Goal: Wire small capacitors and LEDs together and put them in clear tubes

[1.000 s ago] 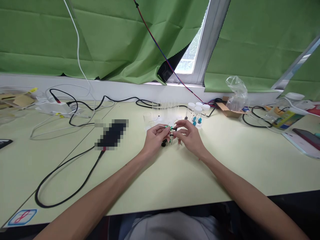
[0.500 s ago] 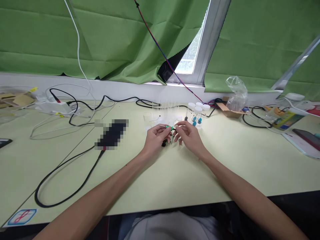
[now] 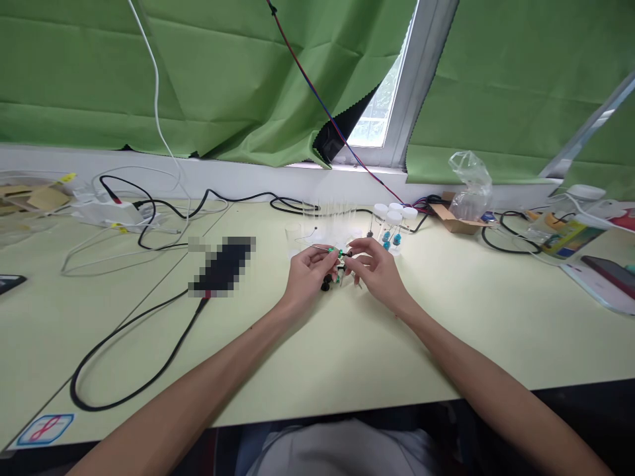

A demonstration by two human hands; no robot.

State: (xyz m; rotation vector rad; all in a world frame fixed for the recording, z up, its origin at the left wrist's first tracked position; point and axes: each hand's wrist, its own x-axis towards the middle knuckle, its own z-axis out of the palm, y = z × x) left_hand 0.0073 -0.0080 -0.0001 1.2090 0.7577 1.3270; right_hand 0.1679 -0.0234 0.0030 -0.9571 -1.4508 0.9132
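My left hand (image 3: 308, 274) is closed, its thumb and forefinger pinching a thin metal rod with green beads and a black end (image 3: 331, 250). That rod points toward my right hand (image 3: 376, 266), whose thumb and forefinger are parted around its black end; whether they touch it is hard to tell. Below the fingertips, partly covered by them, are small black, white and green parts (image 3: 326, 284) and thin metal pins. Behind the hands stand clear tubes (image 3: 330, 215) and a clear cup (image 3: 293, 237). White-capped vials (image 3: 394, 219) with blue and dark pieces are just beyond my right hand.
A pixelated dark device (image 3: 221, 264) with a black cable lies at left on the pale table (image 3: 317, 370). Behind it is a white power strip (image 3: 112, 211). An open cardboard box (image 3: 459, 221) holds a clear bag; farther right lies a phone (image 3: 612, 272).
My right thumb and forefinger have parted, so the rod's black end shows more. More of the small parts beneath the fingers is visible. My left hand keeps its grip almost unmoved.
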